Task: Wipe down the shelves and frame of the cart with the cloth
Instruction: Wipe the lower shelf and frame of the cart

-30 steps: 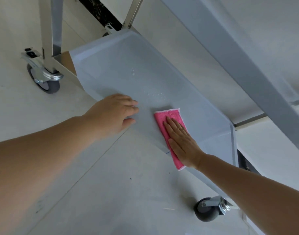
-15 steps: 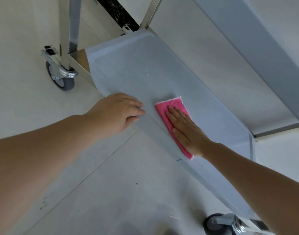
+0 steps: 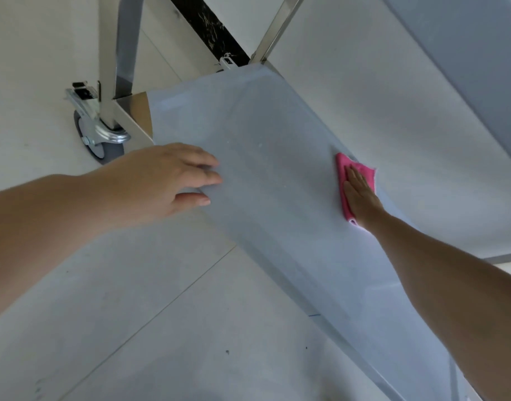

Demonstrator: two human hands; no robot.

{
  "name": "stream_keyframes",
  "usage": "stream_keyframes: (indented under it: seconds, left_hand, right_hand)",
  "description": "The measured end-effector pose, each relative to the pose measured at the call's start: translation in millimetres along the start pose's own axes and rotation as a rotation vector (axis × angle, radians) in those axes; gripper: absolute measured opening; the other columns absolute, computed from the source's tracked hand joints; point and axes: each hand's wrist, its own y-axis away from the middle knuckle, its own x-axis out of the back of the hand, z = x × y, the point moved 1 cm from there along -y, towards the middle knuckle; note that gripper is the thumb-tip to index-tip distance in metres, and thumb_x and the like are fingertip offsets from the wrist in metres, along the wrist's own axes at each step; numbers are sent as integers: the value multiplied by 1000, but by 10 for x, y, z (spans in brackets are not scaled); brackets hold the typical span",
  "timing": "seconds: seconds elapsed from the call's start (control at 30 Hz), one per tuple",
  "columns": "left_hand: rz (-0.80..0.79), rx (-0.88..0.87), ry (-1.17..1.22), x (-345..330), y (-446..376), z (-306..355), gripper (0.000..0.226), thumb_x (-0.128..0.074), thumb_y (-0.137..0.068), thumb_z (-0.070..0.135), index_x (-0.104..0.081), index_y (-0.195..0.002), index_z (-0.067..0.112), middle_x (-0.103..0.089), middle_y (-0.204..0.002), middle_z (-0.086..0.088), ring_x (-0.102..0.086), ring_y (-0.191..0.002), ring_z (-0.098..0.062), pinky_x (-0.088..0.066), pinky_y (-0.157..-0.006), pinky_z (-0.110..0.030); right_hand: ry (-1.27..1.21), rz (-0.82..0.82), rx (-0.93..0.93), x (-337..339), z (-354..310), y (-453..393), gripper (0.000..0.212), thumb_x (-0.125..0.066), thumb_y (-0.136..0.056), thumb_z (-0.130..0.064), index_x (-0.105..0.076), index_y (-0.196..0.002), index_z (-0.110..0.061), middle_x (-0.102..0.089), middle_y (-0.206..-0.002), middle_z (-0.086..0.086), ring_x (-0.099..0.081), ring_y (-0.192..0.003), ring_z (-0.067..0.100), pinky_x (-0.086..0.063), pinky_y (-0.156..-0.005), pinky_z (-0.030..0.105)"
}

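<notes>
The cart's lowest shelf (image 3: 271, 175) is a pale grey-blue tray running from upper left to lower right. A pink cloth (image 3: 364, 170) lies at its far edge. My right hand (image 3: 359, 195) presses flat on the cloth with straight fingers. My left hand (image 3: 173, 178) rests on the shelf's near edge, fingers loosely extended, holding nothing. Steel frame posts (image 3: 124, 47) rise from the shelf's left corners.
A grey caster wheel (image 3: 101, 140) with a brake lever sits under the left post. The shelf above (image 3: 465, 65) overhangs at the upper right. Pale tiled floor (image 3: 161, 328) lies in front of the cart, with a dark strip (image 3: 210, 27) behind.
My right hand has slid the pink cloth from the shelf's near edge across to its far edge. My left hand stays on the near edge. The view has moved closer.
</notes>
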Motion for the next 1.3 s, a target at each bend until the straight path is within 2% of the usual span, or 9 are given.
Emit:
stream_keyframes:
  seconds: [0.17,0.23,0.33,0.5,0.67,0.83,0.93,1.07,1.3]
  left_hand:
    - [93,-5,-87,87,50,-124,48,-50,-87,48,-63,-114,10,-58,-127,-7,-54,-116,-26,-48,-93,-47]
    - [117,-8,-87,126,74,-197,44,-44,-87,41,-66,-110,10,-60,-124,-6,-57,-113,-24,-49,-91,-44]
    - [164,53,-25,113,89,-258,26,-62,-86,26,-68,-109,15,-64,-120,-1,-58,-111,-19,-43,-94,-37]
    - [217,87,10,38,105,-260,28,-67,-80,13,-68,-107,14,-64,-119,-3,-47,-115,-9,-34,-102,-35]
    - [214,82,25,40,113,-248,27,-65,-81,14,-68,-108,12,-65,-118,-2,-43,-116,-6,-31,-103,-32]
    - [177,89,28,69,104,-242,27,-66,-82,12,-67,-108,11,-65,-118,-4,-50,-117,-14,-31,-103,-33]
    - [145,115,38,96,94,-224,27,-64,-84,12,-66,-110,11,-63,-121,-4,-52,-120,-19,-29,-105,-32]
    - [107,87,-4,126,55,-185,25,-64,-84,9,-67,-109,8,-63,-120,-9,-54,-119,-26,-26,-105,-32]
    - [58,111,41,144,53,-228,32,-53,-92,20,-57,-124,16,-52,-135,-1,-39,-132,-14,-14,-109,-21]
  right_hand:
    - [70,-15,-94,-34,223,-305,78,-67,-79,-7,-20,-137,16,-6,-149,34,-3,-141,44,-1,-118,43]
    - [81,-18,-146,-23,253,-407,78,-66,-79,-7,-21,-139,13,-5,-151,31,-2,-142,41,-2,-118,44]
    - [101,-37,-192,-18,258,-502,81,-70,-75,-6,-23,-139,12,-5,-152,30,-3,-143,40,-6,-117,46]
    - [85,-64,-236,24,123,-571,83,-70,-76,-8,-20,-140,12,-5,-153,28,-2,-143,38,-4,-118,43]
    - [18,44,-64,138,-381,-512,73,-56,-88,-11,-11,-141,9,-3,-152,28,0,-143,37,3,-118,37]
    - [-201,197,60,357,-1216,-321,56,-4,-94,-28,-11,-143,-1,-9,-154,18,-1,-143,25,9,-113,25]
    - [-276,174,70,435,-1617,-191,58,-8,-89,-33,0,-144,-15,-3,-156,6,8,-139,8,12,-113,22]
    - [-322,149,122,514,-2002,7,52,-4,-89,-42,10,-137,-26,2,-156,1,10,-143,12,8,-117,29]
    - [-378,106,192,589,-2347,181,54,-1,-89,-48,12,-140,-32,10,-156,-8,17,-142,8,10,-117,29]
